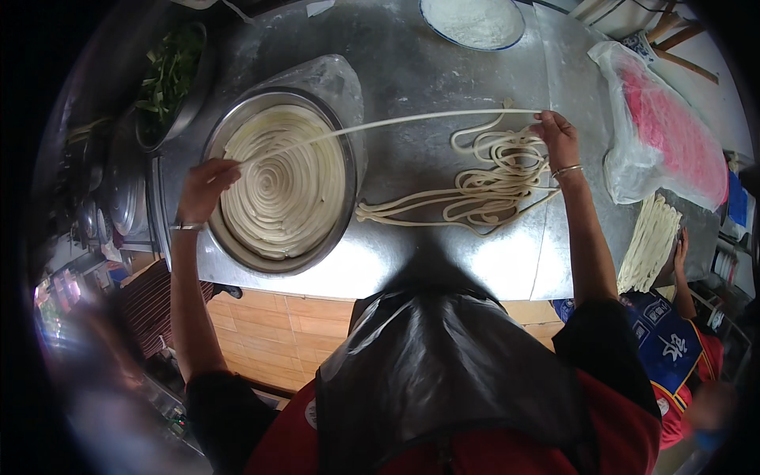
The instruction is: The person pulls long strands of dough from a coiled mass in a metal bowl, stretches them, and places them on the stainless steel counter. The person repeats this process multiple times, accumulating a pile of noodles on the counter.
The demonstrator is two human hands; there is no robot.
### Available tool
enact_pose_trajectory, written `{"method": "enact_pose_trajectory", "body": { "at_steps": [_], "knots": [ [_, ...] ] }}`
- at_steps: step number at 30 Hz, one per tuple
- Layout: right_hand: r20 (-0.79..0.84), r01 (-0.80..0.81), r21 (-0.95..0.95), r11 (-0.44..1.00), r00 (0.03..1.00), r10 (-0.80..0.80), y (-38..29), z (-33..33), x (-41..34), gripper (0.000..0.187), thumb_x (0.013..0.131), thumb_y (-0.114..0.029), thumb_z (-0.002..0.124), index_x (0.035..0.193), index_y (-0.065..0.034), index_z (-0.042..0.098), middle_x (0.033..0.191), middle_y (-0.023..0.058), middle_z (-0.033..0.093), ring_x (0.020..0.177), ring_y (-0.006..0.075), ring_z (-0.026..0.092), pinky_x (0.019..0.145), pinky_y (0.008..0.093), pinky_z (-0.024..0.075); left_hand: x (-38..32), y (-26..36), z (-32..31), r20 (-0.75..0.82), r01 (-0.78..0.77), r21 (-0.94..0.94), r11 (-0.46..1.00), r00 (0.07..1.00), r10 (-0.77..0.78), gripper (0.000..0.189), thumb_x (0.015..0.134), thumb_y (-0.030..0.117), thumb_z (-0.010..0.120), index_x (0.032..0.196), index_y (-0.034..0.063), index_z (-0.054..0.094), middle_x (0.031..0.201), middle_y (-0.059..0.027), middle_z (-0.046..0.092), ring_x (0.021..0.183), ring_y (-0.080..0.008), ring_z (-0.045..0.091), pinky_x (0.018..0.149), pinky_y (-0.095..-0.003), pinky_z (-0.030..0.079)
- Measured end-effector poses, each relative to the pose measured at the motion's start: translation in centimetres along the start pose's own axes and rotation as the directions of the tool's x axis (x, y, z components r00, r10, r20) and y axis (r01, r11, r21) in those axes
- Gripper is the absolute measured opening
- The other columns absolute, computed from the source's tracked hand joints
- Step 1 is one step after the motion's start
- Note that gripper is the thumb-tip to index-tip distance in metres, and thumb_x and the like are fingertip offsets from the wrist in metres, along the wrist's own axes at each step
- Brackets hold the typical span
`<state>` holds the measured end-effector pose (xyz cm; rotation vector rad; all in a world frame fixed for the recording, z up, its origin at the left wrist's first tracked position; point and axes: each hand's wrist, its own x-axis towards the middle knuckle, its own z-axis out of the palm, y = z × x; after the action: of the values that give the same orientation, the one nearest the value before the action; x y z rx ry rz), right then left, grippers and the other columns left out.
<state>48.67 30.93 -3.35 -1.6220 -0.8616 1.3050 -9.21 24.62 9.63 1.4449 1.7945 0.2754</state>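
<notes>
A long dough strand (pixel 404 119) stretches between my two hands, above the metal table. Its left end is pinched in my left hand (pixel 208 187), over the left rim of a round metal basin (pixel 350 202). My right hand (pixel 557 135) grips the other end, above the right side of a loose heap of dough rope (pixel 502 172) lying on the table. Inside the basin, a flat coil of dough (pixel 270 184) winds in a spiral out to near the wall and looks glossy.
A clear plastic sheet (pixel 335 74) lies behind the basin. Leafy greens (pixel 169 77) fill a bowl at far left. A blue-rimmed dish of flour (pixel 472 22) stands at the back. To the right are a pink plastic-wrapped bundle (pixel 665 124), dough strips (pixel 650 243) and another person's hand (pixel 683 249).
</notes>
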Motion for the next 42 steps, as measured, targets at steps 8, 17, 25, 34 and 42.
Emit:
{"method": "enact_pose_trajectory", "body": {
  "at_steps": [8,17,25,34,42],
  "knots": [
    [0.702,0.613,-0.191,0.767,0.631,-0.33,-2.9,11.9,-8.6,0.04,0.087,-0.023,0.064,0.121,-0.003,0.055,0.114,0.0116,0.062,0.107,0.0261,0.059,0.088,0.0354,0.0472,2.2,13.4,16.1,-0.087,-0.687,-0.162,0.709,0.725,0.683,0.02,0.083,0.015,0.065,0.1,0.004,0.067,0.084,-0.01,0.067,0.07,-0.0152,0.062,0.063,-0.0288,0.049],
    [-0.221,0.135,0.011,0.991,0.967,-0.13,-2.6,-3.4,-0.6,0.021,0.09,-0.013,0.058,0.105,0.0018,0.062,0.09,0.0093,0.067,0.085,0.0169,0.063,0.078,0.0272,0.0496,-0.2,1.5,6.4,-0.06,-0.205,-0.114,0.972,0.978,0.2,0.021,0.08,0.009,0.069,0.101,0.0047,0.068,0.085,-0.0062,0.069,0.077,-0.013,0.065,0.069,-0.0264,0.053],
    [0.859,0.495,-0.219,0.841,0.506,-0.074,-2.6,8.3,-8.2,0.045,0.088,-0.022,0.063,0.128,-0.0059,0.05,0.123,0.0131,0.057,0.115,0.0218,0.054,0.096,0.0341,0.0433,-2.1,12.5,20.5,-0.288,-0.688,-0.111,0.717,0.713,0.639,0.018,0.082,0.012,0.068,0.1,0.0066,0.069,0.083,-0.0053,0.069,0.068,-0.0105,0.061,0.058,-0.0253,0.048],
    [0.074,0.061,0.091,0.994,0.995,-0.068,-5.0,-3.3,-0.9,0.014,0.091,-0.012,0.054,0.089,-0.0002,0.061,0.1,0.0057,0.061,0.078,0.0142,0.054,0.08,0.0342,0.0449,-9.2,-2.1,6.3,-0.038,0.107,-0.356,0.928,0.991,-0.129,0.023,0.081,0.0,0.066,0.103,0.0034,0.068,0.086,-0.0059,0.07,0.075,-0.0112,0.064,0.065,-0.025,0.051],
    [0.941,0.731,-0.159,0.664,0.316,-0.123,-2.4,14.5,-12.7,0.05,0.084,-0.018,0.067,0.13,-0.0057,0.049,0.124,0.0127,0.057,0.113,0.0228,0.055,0.094,0.0347,0.045,-6.3,6.3,16.7,-0.232,-0.593,-0.23,0.771,0.803,0.548,0.018,0.081,0.005,0.067,0.099,0.0023,0.067,0.085,-0.0081,0.068,0.073,-0.016,0.065,0.063,-0.0251,0.052]
  ]
}}
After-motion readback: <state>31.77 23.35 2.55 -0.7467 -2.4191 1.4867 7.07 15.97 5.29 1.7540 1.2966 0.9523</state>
